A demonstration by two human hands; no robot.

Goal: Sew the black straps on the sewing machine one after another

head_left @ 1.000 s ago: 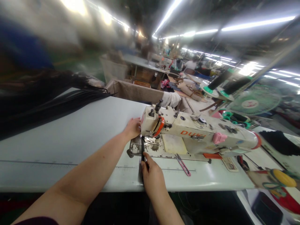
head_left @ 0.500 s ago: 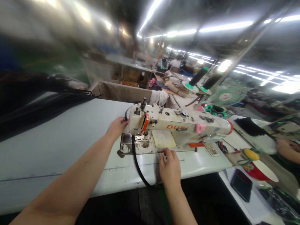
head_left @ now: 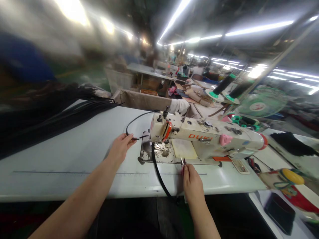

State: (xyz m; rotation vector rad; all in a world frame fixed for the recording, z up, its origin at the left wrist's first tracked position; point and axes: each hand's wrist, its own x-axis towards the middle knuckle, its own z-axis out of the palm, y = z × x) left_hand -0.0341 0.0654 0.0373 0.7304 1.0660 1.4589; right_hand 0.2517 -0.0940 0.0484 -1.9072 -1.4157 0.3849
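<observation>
My left hand [head_left: 121, 146] is closed in a pinch on a narrow black strap [head_left: 127, 126], left of the sewing machine [head_left: 194, 132]. That strap curves back behind the machine head, and a short dark end juts right from my fingertips. Another stretch of black strap [head_left: 158, 172] runs from under the needle area over the table's front edge. My right hand [head_left: 193, 182] grips small scissors [head_left: 182, 161], their metal blades pointing up and away, slightly apart, in front of the machine bed. The handles are mostly hidden by my fingers. A pale yellow pad [head_left: 184, 149] lies on the bed.
Black strips [head_left: 62, 122] are heaped on the table's left side. A fabric-lined bin [head_left: 144, 98] stands behind the table. Thread cones [head_left: 223, 84] and a green fan [head_left: 259, 104] are at the back right. A dark phone-like object [head_left: 280, 212] lies at the lower right.
My left hand has drawn back left from the machine head with the strap. Scissors now show in my right hand, blades raised. The camera view has shifted left.
</observation>
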